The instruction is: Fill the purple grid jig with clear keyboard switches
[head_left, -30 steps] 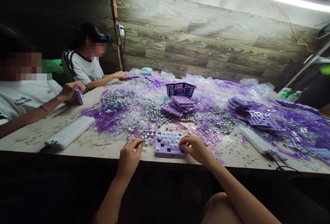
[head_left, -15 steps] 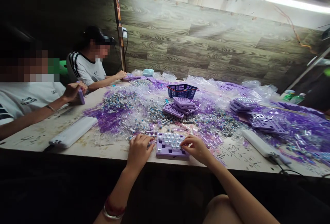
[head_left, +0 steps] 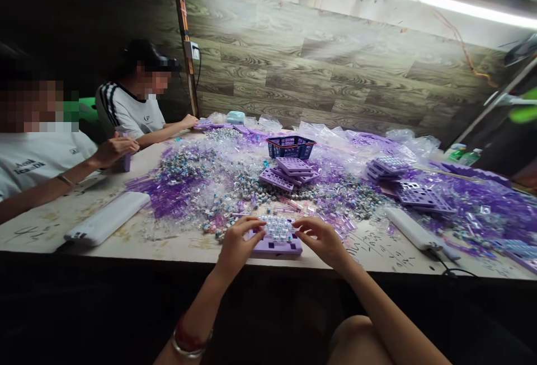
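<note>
A purple tray with square holes lies near the front edge of the table. Over its middle sits a group of clear, blocky pieces, sparkling and packed closely together. My left hand has its thumb and fingers closed at the left side of this group. On the opposite side, my right hand has its fingertips closed at the group's right edge. Whether the pieces are lifted off the tray or still rest in it is hard to make out.
Loose clear, purple and grey small parts cover much of the table. Behind the tray are stacked purple trays and a dark basket. White oblong devices lie at either side. Two co-workers sit at the left.
My left hand has moved right from the tray's left edge to the clear pieces. My right hand stays at their right side. The whole view has shifted slightly.
</note>
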The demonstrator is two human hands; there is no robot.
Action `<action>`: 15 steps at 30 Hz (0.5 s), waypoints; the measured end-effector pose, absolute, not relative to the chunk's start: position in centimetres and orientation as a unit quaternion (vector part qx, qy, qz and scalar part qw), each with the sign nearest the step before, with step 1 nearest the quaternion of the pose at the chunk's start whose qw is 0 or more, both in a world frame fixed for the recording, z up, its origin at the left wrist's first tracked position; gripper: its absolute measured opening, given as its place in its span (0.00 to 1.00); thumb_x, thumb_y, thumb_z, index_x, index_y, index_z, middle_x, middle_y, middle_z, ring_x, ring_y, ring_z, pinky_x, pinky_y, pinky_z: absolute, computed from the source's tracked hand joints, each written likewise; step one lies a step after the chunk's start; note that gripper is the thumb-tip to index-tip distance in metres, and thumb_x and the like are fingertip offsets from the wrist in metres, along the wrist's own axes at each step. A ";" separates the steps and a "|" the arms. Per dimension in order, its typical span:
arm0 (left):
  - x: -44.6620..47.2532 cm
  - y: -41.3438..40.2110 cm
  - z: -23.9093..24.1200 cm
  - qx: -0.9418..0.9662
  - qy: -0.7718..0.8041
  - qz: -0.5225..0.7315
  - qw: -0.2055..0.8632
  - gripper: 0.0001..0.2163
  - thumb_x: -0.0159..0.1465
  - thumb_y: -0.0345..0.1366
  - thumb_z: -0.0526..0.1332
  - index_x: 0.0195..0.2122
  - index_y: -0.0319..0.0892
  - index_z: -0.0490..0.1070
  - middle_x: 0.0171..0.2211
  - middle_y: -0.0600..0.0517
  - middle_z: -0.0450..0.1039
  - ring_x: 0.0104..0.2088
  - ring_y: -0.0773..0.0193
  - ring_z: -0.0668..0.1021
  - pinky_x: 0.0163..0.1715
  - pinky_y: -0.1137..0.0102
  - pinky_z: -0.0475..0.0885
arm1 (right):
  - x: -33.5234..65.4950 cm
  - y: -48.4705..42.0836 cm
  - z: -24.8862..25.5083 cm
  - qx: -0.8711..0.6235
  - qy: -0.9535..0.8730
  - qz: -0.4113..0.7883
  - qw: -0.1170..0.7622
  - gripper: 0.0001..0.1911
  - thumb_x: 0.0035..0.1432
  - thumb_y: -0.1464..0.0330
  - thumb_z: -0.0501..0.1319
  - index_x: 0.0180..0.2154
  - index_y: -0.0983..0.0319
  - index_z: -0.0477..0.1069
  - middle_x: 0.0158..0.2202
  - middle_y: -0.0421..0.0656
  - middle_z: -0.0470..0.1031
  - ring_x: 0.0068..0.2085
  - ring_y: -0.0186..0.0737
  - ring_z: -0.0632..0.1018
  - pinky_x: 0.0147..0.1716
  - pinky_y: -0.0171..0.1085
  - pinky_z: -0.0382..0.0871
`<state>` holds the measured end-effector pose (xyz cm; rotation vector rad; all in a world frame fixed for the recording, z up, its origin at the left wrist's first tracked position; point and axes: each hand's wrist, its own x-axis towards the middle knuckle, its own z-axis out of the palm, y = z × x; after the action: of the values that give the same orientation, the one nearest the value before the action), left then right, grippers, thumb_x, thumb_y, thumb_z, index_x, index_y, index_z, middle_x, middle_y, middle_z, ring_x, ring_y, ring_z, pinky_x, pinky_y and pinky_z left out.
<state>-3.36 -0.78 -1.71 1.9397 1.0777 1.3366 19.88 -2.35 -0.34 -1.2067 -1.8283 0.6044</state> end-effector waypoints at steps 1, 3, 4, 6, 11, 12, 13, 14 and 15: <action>-2.5 -0.8 -1.5 0.715 0.378 0.499 0.310 0.08 0.59 0.36 0.62 0.37 0.41 0.76 0.39 0.48 0.74 0.37 0.61 0.78 0.41 0.65 0.74 | 19.6 -2.5 -0.2 -0.464 -0.730 0.255 0.431 0.10 0.54 0.64 0.61 0.38 0.61 0.75 0.36 0.46 0.76 0.34 0.38 0.78 0.31 0.36 0.76; -0.8 -0.8 -1.3 0.714 0.350 0.501 0.342 0.06 0.57 0.35 0.63 0.35 0.41 0.77 0.37 0.48 0.75 0.37 0.61 0.77 0.40 0.67 0.74 | 19.2 -2.7 -0.1 -0.433 -0.734 0.277 0.444 0.10 0.54 0.64 0.62 0.38 0.61 0.74 0.38 0.46 0.76 0.35 0.39 0.79 0.34 0.38 0.78; 0.0 -0.7 -1.2 0.717 0.340 0.500 0.346 0.05 0.57 0.33 0.64 0.33 0.41 0.77 0.35 0.48 0.75 0.38 0.61 0.77 0.39 0.67 0.74 | 19.1 -2.7 -0.1 -0.422 -0.736 0.282 0.447 0.10 0.55 0.64 0.62 0.38 0.61 0.74 0.38 0.46 0.75 0.36 0.39 0.79 0.36 0.38 0.78; 1.1 -0.5 -1.2 0.723 0.325 0.495 0.355 0.03 0.56 0.31 0.64 0.32 0.41 0.76 0.34 0.49 0.74 0.37 0.62 0.77 0.39 0.69 0.75 | 19.0 -2.8 0.0 -0.416 -0.741 0.276 0.449 0.08 0.55 0.64 0.62 0.36 0.61 0.74 0.36 0.46 0.75 0.36 0.39 0.78 0.37 0.38 0.78; 2.3 0.0 -1.5 0.719 0.304 0.479 0.403 0.03 0.57 0.33 0.64 0.32 0.39 0.73 0.33 0.51 0.70 0.36 0.64 0.77 0.38 0.69 0.76 | 19.6 -2.5 -0.1 -0.413 -0.769 0.214 0.440 0.04 0.56 0.67 0.62 0.33 0.61 0.74 0.34 0.45 0.77 0.37 0.39 0.78 0.34 0.36 0.76; 2.4 0.1 -1.6 0.721 0.300 0.475 0.406 0.04 0.57 0.33 0.64 0.32 0.39 0.73 0.33 0.51 0.70 0.36 0.64 0.77 0.39 0.69 0.76 | 19.8 -2.4 -0.1 -0.406 -0.778 0.206 0.433 0.04 0.56 0.68 0.62 0.33 0.60 0.74 0.35 0.45 0.77 0.38 0.40 0.78 0.34 0.36 0.75; 2.4 0.1 -1.7 0.727 0.298 0.469 0.403 0.04 0.57 0.32 0.64 0.32 0.39 0.72 0.33 0.51 0.71 0.36 0.64 0.77 0.39 0.69 0.76 | 19.9 -2.3 -0.2 -0.400 -0.786 0.201 0.426 0.03 0.56 0.68 0.62 0.33 0.60 0.74 0.36 0.45 0.77 0.38 0.39 0.78 0.34 0.36 0.75; 2.4 0.2 -1.7 0.738 0.299 0.461 0.392 0.03 0.57 0.32 0.64 0.32 0.40 0.72 0.33 0.51 0.72 0.36 0.64 0.77 0.39 0.69 0.76 | 20.1 -2.2 -0.2 -0.396 -0.792 0.195 0.421 0.03 0.56 0.68 0.62 0.33 0.60 0.74 0.36 0.44 0.77 0.38 0.39 0.78 0.34 0.35 0.75; 2.4 0.2 -1.7 0.752 0.303 0.450 0.374 0.03 0.57 0.31 0.64 0.32 0.40 0.72 0.33 0.51 0.73 0.36 0.63 0.77 0.39 0.69 0.75 | 20.2 -2.2 -0.3 -0.395 -0.796 0.189 0.417 0.03 0.56 0.69 0.61 0.32 0.60 0.73 0.35 0.44 0.77 0.37 0.38 0.78 0.34 0.36 0.74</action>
<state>2.35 0.24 -1.68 1.9266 0.7766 1.1530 20.20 -2.16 -0.32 -0.9913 -1.9981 0.4741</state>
